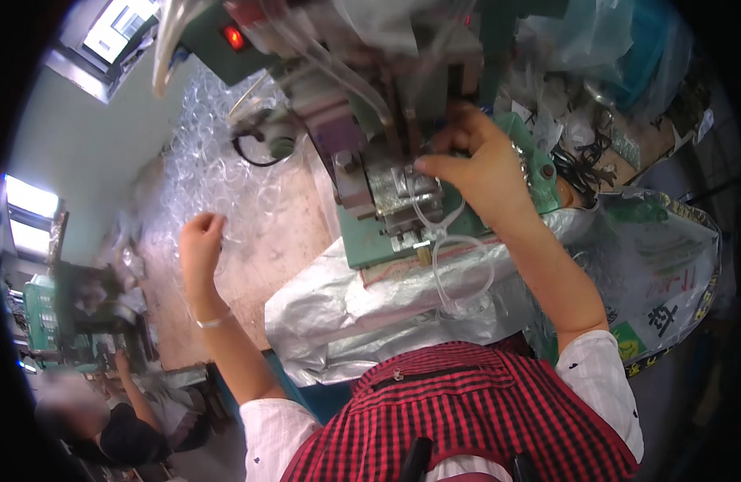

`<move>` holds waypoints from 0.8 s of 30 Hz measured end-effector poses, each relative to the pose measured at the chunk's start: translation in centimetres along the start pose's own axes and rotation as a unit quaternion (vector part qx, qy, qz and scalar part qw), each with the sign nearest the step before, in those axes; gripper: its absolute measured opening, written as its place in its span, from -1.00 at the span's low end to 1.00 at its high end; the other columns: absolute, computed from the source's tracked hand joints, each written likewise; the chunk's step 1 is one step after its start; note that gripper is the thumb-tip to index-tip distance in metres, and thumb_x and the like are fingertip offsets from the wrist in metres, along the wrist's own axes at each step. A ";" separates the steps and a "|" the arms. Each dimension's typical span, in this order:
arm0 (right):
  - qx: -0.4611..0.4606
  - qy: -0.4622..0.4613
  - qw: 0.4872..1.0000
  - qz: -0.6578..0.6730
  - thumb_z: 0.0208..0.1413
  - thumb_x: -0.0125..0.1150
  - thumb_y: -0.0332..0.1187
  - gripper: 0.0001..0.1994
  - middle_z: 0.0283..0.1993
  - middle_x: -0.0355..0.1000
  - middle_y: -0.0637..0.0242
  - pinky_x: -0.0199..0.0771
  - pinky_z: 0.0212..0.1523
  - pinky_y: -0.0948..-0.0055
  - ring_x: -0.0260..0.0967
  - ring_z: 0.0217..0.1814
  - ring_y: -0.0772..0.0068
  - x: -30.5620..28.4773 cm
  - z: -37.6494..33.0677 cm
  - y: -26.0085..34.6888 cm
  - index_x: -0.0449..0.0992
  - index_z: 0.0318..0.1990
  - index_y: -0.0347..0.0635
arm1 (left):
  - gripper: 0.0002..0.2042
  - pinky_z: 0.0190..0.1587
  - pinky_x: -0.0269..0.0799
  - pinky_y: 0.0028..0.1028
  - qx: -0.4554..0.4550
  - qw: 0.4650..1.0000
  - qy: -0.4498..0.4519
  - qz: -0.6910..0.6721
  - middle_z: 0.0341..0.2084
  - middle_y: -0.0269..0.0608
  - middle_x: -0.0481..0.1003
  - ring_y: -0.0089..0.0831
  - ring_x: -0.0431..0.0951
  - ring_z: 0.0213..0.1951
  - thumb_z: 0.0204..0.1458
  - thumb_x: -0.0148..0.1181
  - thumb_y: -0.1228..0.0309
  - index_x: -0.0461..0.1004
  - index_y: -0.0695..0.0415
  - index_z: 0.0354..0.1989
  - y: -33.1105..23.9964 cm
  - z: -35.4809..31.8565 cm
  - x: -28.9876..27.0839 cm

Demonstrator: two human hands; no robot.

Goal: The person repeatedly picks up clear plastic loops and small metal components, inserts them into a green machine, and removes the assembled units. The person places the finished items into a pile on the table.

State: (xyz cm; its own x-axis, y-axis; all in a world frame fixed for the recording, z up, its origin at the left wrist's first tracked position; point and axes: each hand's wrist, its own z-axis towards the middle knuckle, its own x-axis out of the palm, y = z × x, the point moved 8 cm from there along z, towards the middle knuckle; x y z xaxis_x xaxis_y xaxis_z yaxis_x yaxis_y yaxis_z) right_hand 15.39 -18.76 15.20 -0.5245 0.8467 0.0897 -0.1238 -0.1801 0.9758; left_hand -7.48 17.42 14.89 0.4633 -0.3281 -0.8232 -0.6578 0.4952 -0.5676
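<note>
A worker in a red checked apron bends over a green bench press (370, 241) on a wooden desk (274, 233). The right hand (479, 161) is up at the machine's metal die block (399, 189), fingers closed in a pinch on the end of a clear plastic tube (459, 265). Holding it at the very tip appears to keep the end lined up with the die, while the rest of the tube hangs free in loose loops over the press's front edge.

The left hand (200, 241) reaches out across the desk to a heap of clear tubing (206, 153). Its fingers are curled loosely at the edge of the pile, and it is not clear whether they hold a piece. The heap lies within arm's reach of the press, likely as ready stock. A silver plastic sheet (362, 313) drapes the desk's near edge over the lap, and a printed woven sack (668, 265) stands at the right.

The top of the press is blurred and cut off by the frame, so its working head cannot be made out beyond a red lamp (234, 37). The tube's tip is hidden behind the fingers. Another person (105, 426) sits at lower left by a second green machine (45, 317), both indistinct.
</note>
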 end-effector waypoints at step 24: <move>-0.074 -0.052 0.927 -0.365 0.13 0.10 -0.54 -0.77 -0.21 0.60 0.20 0.48 -0.09 0.44 0.55 -0.13 0.36 -9.9 -5.7 -4.8 0.57 -0.07 -0.23 | -0.79 -0.49 0.41 -0.50 0.728 0.654 -0.140 -0.148 -0.24 -0.26 0.61 -0.44 0.48 -0.45 -0.22 0.34 0.50 0.53 0.11 -0.35 -22.5 -19.4 9.2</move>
State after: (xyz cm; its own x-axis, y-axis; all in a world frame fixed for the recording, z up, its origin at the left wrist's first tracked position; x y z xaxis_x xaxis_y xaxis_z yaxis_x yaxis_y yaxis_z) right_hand 16.39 -29.11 8.50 -0.1719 0.8124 -0.5571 -0.5319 0.3995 0.7466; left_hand 0.02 -12.32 19.84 0.6674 -0.5234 -0.5298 0.6542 0.7519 0.0814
